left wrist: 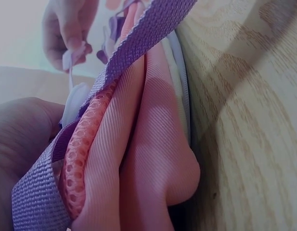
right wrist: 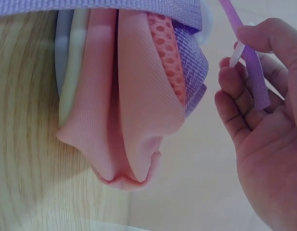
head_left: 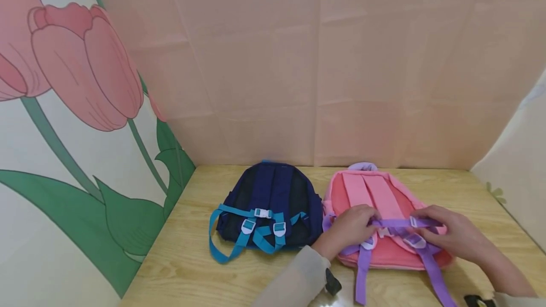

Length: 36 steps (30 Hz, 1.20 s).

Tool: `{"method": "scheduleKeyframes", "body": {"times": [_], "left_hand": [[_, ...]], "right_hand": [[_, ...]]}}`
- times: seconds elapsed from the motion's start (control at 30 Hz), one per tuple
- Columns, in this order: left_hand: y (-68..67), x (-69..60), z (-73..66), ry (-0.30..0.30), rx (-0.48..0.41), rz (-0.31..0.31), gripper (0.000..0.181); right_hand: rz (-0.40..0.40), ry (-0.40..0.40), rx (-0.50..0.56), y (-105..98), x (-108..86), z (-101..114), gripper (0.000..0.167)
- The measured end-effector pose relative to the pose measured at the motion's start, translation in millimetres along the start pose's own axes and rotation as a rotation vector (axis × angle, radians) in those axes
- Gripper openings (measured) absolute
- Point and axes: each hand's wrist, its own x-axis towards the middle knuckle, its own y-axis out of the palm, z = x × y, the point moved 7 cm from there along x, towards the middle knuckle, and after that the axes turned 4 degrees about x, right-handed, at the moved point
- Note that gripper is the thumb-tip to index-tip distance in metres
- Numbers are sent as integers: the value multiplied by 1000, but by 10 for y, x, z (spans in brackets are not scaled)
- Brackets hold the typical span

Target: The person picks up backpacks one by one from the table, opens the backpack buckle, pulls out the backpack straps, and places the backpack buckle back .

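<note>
A pink backpack (head_left: 350,191) lies on the table with its shoulder straps facing up. Across its lower part runs a thin purple strap (head_left: 396,223), stretched between both hands. My left hand (head_left: 351,226) pinches the strap's left part; its fingertips are partly hidden. At the other side, my right hand (head_left: 458,233) holds the strap near a small white slider (head_left: 413,221). The right wrist view shows the thumb and fingers pinching the purple webbing (right wrist: 256,79) and the white slider (right wrist: 237,54). Two wider purple straps (head_left: 363,274) hang over the bag's front edge.
Left of the pink bag and close against it lies a dark blue backpack (head_left: 273,184) with teal straps (head_left: 228,210) and white buckles. Both rest on a wood-grain table (head_left: 170,255). A pinkish-brown sheet (head_left: 256,70) hangs behind, and a tulip-patterned wall (head_left: 85,70) stands left.
</note>
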Motion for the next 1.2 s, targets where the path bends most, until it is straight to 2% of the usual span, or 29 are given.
{"method": "scheduleKeyframes", "body": {"times": [0.13, 0.37, 0.7, 0.97, 1.2], "left_hand": [[-7, 4, 2, 2, 8, -5, 16], [-7, -14, -7, -5, 15, 2, 17], [-9, 10, 2, 8, 27, -19, 16], [1, 22, 9, 2, 27, -15, 16], [15, 19, 6, 4, 32, -12, 17]], "right_hand": [[-25, -39, 17, -34, -11, 22, 45], [-33, -52, 18, -66, -41, 33, 47], [-61, -101, 46, -107, -22, 33, 50], [-27, -36, 5, -117, -42, -30, 47], [-37, -55, 19, -123, -72, -39, 50]]}}
